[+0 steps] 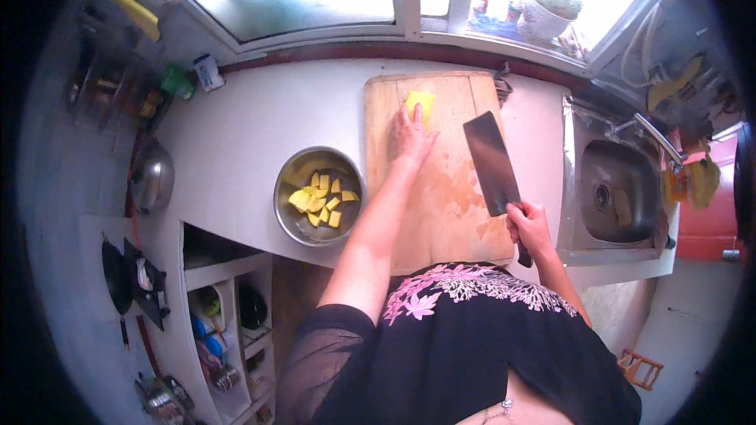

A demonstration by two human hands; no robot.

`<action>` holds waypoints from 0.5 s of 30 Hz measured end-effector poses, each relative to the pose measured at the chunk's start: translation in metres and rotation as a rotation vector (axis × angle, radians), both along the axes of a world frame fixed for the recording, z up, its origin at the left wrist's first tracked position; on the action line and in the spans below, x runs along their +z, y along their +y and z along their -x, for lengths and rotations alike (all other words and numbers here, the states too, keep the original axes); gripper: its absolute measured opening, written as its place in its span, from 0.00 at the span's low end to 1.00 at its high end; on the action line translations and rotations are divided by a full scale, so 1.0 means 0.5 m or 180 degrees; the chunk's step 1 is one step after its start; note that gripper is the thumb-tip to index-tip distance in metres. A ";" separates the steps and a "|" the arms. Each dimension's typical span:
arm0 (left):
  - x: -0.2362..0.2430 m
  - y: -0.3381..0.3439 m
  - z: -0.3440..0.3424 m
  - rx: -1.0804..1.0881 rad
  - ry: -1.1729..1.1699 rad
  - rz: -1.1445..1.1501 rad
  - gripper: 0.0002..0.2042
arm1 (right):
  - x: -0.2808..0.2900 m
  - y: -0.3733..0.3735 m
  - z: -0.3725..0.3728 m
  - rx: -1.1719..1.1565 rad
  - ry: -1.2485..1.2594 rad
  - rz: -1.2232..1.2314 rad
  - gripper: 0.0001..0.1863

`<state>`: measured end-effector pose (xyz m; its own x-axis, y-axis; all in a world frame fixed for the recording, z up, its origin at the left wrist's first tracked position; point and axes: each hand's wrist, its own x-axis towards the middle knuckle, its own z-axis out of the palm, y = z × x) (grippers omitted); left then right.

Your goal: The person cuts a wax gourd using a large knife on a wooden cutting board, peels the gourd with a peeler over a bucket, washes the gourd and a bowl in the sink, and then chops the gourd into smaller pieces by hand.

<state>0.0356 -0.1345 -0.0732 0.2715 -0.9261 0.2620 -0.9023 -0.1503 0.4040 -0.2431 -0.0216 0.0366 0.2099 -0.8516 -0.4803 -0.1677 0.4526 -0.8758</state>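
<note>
A wooden cutting board [442, 181] lies on the counter in front of me, with wet patches on its right half. Near its far edge, my left hand [413, 135] has its fingers on a yellow piece [422, 99], whose kind I cannot make out; the fingers partly cover it. My right hand [530, 230] grips the dark handle of a cleaver [492, 161]. The broad blade points away from me, over the board's right side. Left of the board stands a metal bowl [285, 216] holding several cut yellow chunks [318, 203].
At the right is a metal sink [618, 181] with a faucet [660, 136]. A window [315, 0] runs behind the counter [244, 126]. A green container [178, 81] and a white one [208, 72] stand at the far left. Open shelves [228, 346] sit below left.
</note>
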 end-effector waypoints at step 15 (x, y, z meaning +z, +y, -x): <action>0.043 0.203 0.007 -0.0482 0.3073 -0.2609 0.18 | -0.017 0.026 0.022 0.0600 0.0869 0.0743 0.09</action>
